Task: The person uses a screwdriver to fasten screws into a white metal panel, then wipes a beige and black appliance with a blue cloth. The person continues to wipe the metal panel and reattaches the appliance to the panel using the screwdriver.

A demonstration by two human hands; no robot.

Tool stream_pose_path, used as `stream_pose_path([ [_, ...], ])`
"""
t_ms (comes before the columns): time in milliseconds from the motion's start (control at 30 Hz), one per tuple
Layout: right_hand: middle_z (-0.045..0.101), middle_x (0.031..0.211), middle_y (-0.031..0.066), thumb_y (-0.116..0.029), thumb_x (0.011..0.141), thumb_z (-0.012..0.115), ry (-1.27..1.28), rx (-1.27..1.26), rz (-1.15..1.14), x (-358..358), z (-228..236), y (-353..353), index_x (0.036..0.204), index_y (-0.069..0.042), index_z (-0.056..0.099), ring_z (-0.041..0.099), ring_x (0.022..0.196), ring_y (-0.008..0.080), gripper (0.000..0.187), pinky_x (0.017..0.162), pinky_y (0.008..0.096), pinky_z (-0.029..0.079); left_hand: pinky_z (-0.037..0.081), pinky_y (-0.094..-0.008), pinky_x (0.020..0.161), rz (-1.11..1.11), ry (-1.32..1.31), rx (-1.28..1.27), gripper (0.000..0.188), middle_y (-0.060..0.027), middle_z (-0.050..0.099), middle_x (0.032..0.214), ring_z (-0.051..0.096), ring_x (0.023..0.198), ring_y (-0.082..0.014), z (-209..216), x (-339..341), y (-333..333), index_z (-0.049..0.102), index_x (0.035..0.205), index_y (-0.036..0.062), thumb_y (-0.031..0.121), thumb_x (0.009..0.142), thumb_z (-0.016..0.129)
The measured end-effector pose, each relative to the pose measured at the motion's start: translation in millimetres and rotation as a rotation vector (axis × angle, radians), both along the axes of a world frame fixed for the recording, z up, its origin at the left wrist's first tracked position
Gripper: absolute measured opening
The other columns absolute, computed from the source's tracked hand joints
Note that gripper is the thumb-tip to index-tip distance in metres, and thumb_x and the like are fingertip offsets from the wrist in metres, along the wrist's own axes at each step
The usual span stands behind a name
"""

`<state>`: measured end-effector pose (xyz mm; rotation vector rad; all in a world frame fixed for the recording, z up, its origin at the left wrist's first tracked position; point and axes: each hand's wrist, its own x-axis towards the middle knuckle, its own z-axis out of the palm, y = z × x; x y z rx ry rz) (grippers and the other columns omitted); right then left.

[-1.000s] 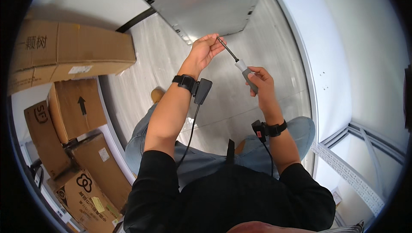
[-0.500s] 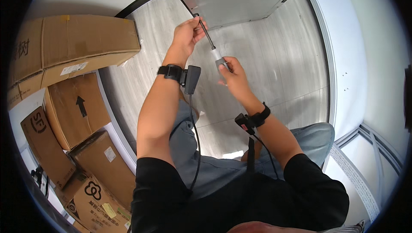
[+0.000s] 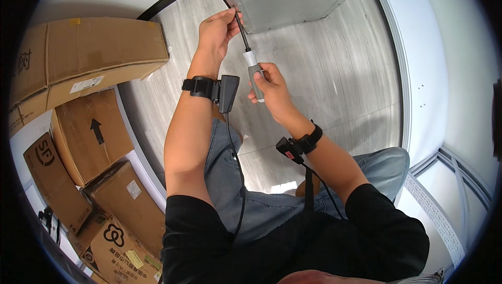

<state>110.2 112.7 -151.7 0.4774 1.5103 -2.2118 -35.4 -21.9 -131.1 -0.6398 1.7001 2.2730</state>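
Observation:
A screwdriver (image 3: pixel 253 69) with a grey and white handle and a long dark shaft points up toward the lower left edge of a large grey metal cabinet (image 3: pixel 293 1). Around its handle, the fingers of my right hand (image 3: pixel 273 90) are closed. My left hand (image 3: pixel 215 30) pinches the shaft close to its tip, right beside the cabinet edge. The tip itself is hidden by those fingers, so I cannot tell what it touches. Both wrists carry black strapped-on devices with cables.
Cardboard boxes (image 3: pixel 107 51) are stacked along the left side. Grey wood-look flooring (image 3: pixel 324 85) lies under my hands. A white wall panel (image 3: pixel 418 64) rises on the right, with metal shelf framing (image 3: pixel 449 179) at lower right.
Both hands have shifted up and left with the screwdriver, bringing its tip to the cabinet edge. The shaft stands steeper, and more of the handle shows in my right hand.

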Motion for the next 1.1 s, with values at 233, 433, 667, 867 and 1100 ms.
stream_pose_path([
  [233, 0.058, 0.095, 0.0088, -0.023, 0.101, 0.050, -0.017, -0.074, 0.002, -4, 4, 2, 0.120, -0.004, 0.048, 0.060, 0.065, 0.0149, 0.027, 0.057, 0.0285, 0.049, 0.054, -0.0240, 0.069, 0.025, -0.020, -0.027, 0.018, -0.0083, 0.070, 0.092, 0.065, 0.076, -0.0133, 2, -1, 4, 0.065, 0.104, -0.0022, 0.013, 0.097, 0.059],
  [433, 0.060, 0.090, 0.0094, -0.023, 0.101, 0.047, -0.064, -0.106, -0.009, -5, 8, 1, 0.118, -0.005, 0.046, 0.059, 0.064, 0.0162, 0.025, 0.055, 0.0295, 0.048, 0.053, -0.0248, 0.071, 0.017, -0.037, -0.058, 0.018, -0.0086, 0.070, 0.094, 0.064, 0.079, -0.0135, 1, -1, 5, 0.065, 0.105, -0.0018, 0.014, 0.097, 0.059],
  [667, 0.060, 0.086, 0.0108, -0.021, 0.099, 0.047, -0.139, -0.278, -0.084, -3, 4, 2, 0.116, -0.006, 0.040, 0.057, 0.059, 0.0179, 0.024, 0.050, 0.0310, 0.042, 0.054, -0.0293, 0.076, -0.028, -0.063, -0.107, 0.021, -0.0100, 0.070, 0.100, 0.066, 0.084, -0.0160, 10, 3, 9, 0.061, 0.111, -0.0017, 0.014, 0.098, 0.054],
  [867, 0.059, 0.084, 0.0089, -0.024, 0.097, 0.052, -0.182, -0.339, -0.087, -5, 6, -3, 0.113, -0.005, 0.041, 0.056, 0.067, 0.0162, 0.028, 0.051, 0.0307, 0.043, 0.057, -0.0304, 0.075, -0.056, -0.085, -0.098, 0.023, -0.0136, 0.069, 0.109, 0.068, 0.092, -0.0205, 23, 6, 11, 0.057, 0.117, -0.0034, 0.007, 0.098, 0.048],
  [1100, 0.056, 0.088, 0.0057, -0.030, 0.096, 0.057, -0.218, -0.250, -0.113, -1, 1, -10, 0.108, -0.004, 0.045, 0.055, 0.077, 0.0150, 0.031, 0.056, 0.0286, 0.045, 0.055, -0.0296, 0.072, -0.037, -0.081, -0.166, 0.023, -0.0102, 0.069, 0.108, 0.068, 0.088, -0.0183, 15, 6, 13, 0.058, 0.118, 0.0006, 0.009, 0.098, 0.052],
])
